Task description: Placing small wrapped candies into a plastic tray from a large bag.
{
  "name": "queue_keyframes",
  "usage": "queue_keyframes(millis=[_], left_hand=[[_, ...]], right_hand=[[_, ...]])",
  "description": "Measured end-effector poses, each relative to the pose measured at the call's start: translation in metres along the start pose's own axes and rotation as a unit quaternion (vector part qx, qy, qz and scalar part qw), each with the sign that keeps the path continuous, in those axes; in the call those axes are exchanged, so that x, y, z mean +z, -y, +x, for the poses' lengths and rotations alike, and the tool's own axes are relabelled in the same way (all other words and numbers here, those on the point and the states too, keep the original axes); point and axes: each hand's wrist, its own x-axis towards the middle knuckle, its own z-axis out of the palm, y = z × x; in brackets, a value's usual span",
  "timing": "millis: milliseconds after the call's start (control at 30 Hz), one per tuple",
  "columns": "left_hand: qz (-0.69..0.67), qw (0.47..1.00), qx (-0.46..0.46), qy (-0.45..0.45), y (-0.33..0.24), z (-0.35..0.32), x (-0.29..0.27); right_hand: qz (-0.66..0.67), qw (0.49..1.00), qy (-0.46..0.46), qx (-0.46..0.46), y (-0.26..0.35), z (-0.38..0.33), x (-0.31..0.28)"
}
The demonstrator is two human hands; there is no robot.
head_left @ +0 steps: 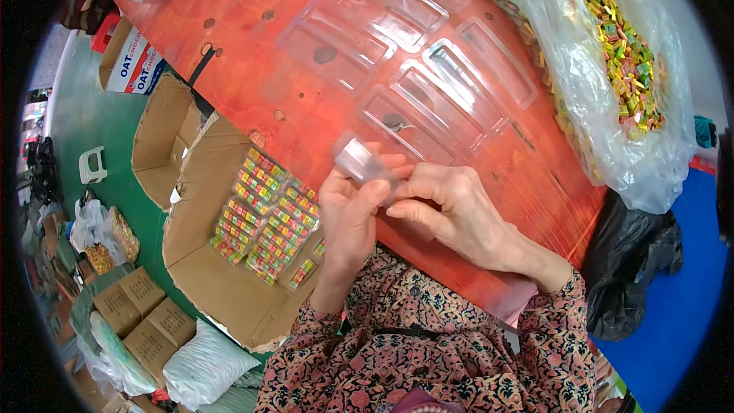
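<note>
Between my hands is a clear plastic tray point(357, 161), tilted over the front edge of the red-orange table point(298, 118). My left hand point(348, 214) is closed round it, with the thumb across the front. The fingers of my right hand point(462, 210) are bent and pinched at its near end, partly hiding it. Just beyond my hands, several similar clear trays point(436, 92) lie in slanting rows on the table. They look see-through and I make out nothing in them.
At the right, a large clear bag point(569, 69) holds many small wrapped candies point(623, 53); a black bag point(631, 275) hangs below. An open carton point(199, 241) at the left contains filled candy packs point(267, 218). Brown boxes point(157, 340) and a white stool point(92, 165) stand on the green floor.
</note>
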Motion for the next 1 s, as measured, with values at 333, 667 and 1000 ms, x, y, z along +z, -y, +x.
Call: queue_keyframes(millis=[333,667,1000], left_hand=[[-0.045,0.999,-0.025,0.015,-0.007,-0.006,-0.015],[0.050,0.991,0.070,-0.102,-0.017,-0.014,-0.041],[0.010,0.997,0.055,-0.051,-0.010,-0.026,-0.011]], right_hand=[[0.128,0.988,0.010,0.090,-0.005,0.001,0.012],[-0.392,0.915,-0.057,-0.073,-0.019,0.007,0.042],[0.003,0.999,-0.009,-0.037,0.010,-0.007,0.032]])
